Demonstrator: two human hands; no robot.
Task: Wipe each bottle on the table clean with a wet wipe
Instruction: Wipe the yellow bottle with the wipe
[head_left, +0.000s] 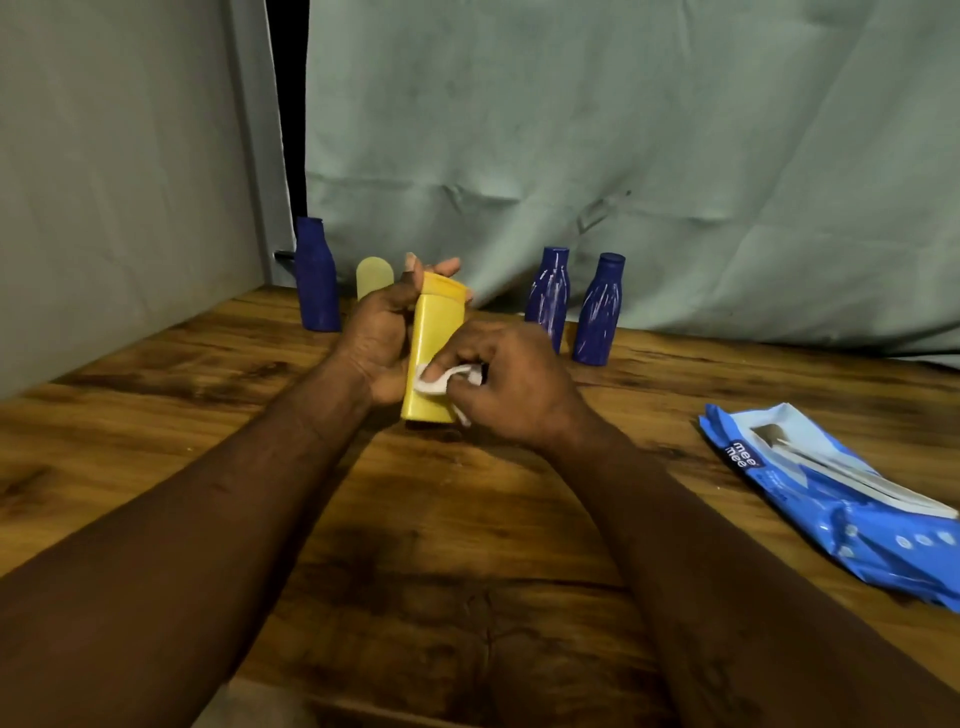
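A yellow bottle (434, 343) stands tilted over the middle of the wooden table (156, 415). My left hand (382, 332) grips it from the left, fingers curled round its upper part near the cap. My right hand (506, 382) pinches a crumpled white wet wipe (439, 379) and holds it against the bottle's lower front. Three dark blue bottles stand upright at the back: one at the left (316, 275), two at the right (548, 293) (598, 312). A pale yellow bottle (374, 275) shows partly behind my left hand.
A blue wet-wipe pack (831, 499) lies flat at the table's right edge. A grey-green cloth backdrop (571, 130) hangs right behind the bottles, and a grey wall (104, 182) closes off the left side.
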